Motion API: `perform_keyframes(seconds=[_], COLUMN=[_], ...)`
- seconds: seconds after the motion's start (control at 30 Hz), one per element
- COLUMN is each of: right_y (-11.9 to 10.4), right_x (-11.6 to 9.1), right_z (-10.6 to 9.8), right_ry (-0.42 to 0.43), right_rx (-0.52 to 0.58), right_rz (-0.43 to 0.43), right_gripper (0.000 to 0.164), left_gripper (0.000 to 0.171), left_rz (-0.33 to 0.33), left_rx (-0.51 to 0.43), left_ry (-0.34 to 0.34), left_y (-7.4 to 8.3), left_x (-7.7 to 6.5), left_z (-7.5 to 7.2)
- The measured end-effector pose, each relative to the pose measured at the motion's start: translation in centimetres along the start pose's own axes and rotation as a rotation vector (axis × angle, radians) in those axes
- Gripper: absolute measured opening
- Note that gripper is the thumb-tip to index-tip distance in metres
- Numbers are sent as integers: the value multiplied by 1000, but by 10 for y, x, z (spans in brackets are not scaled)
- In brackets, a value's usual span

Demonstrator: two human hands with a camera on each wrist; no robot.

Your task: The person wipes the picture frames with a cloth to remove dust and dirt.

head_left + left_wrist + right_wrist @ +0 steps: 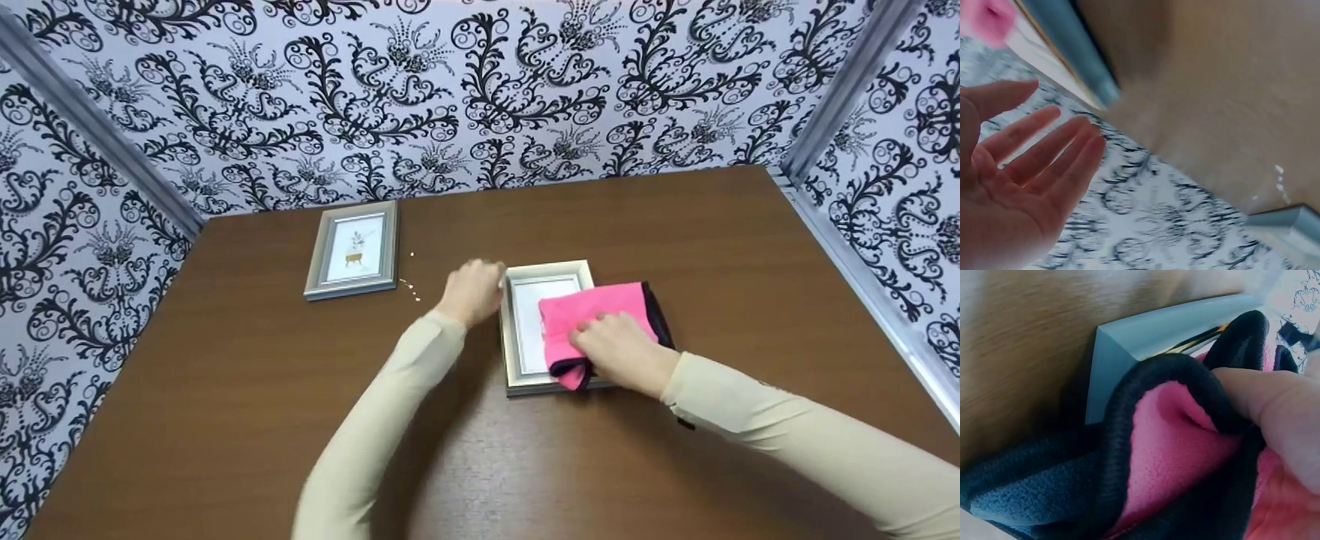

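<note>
A picture frame (519,341) with a pale border lies on the brown table. My right hand (626,349) grips a folded pink cleaning cloth (592,300) with black edging, spread over the right part of that frame. In the right wrist view, the thumb (1264,396) presses into the bunched cloth (1168,450), whose other face is dark grey-blue. At the frame's upper left edge is my left hand (472,291). The left wrist view shows this hand (1033,169) with loosely bent fingers and nothing in the palm; whether it touches the frame, I cannot tell.
A second picture frame (315,255), holding a plant picture, lies at the table's back left. Several small pale bits (409,285) are scattered beside it. Patterned wall panels (465,97) border the table's back and sides.
</note>
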State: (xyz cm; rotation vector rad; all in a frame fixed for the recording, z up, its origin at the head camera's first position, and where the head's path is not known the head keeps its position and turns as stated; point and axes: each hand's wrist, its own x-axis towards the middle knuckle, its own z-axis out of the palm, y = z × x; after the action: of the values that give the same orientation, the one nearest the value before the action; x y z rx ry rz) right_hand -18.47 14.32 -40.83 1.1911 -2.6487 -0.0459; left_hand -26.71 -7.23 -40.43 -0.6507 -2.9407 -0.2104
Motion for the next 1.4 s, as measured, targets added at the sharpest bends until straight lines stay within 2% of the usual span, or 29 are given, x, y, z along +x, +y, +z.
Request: perform_keyframes(seconds=[0.13,0.27,0.47,0.57,0.67,0.77,0.87,0.93,1.03,1.13,1.2,1.27,1.4], right_y=[-3,-4,-3,-2,0,3,8,10,12,12,10,6,-8], right_x=[-1,-1,9,17,23,22,16,11,4,-2,-7,-11,-15], right_z=[7,12,17,19,20,19,15,12,6,1,-2,-3,-8], right_ry=[27,6,0,-12,-43,-88,-134,-158,-161,-135,-106,-63,15], right_rx=[-7,9,116,200,262,318,350,316,174,4,-69,-98,-24], right_rz=[-8,5,-23,-95,-196,-278,-299,-296,-260,-185,-118,-60,1], right_gripper=[17,18,29,41,48,46,44,46,50,47,38,25,10], left_gripper=[9,7,7,9,12,15,19,19,19,18,18,18,19], left_rz=[-106,-138,-147,-136,-98,-74,-63,-52,-34,-22,-18,-12,1], left_rx=[-57,-100,-24,20,60,94,108,98,82,76,75,75,82], left_ry=[-65,-108,-117,-115,-114,-115,-131,-156,-196,-221,-223,-227,-235], left_y=[-8,-11,-12,-10,-8,-7,-7,-7,-9,-9,-9,-9,-6], left_x=[23,34,41,43,45,46,48,50,54,56,57,58,59], left_z=[14,24,26,24,24,24,24,23,23,22,22,21,19])
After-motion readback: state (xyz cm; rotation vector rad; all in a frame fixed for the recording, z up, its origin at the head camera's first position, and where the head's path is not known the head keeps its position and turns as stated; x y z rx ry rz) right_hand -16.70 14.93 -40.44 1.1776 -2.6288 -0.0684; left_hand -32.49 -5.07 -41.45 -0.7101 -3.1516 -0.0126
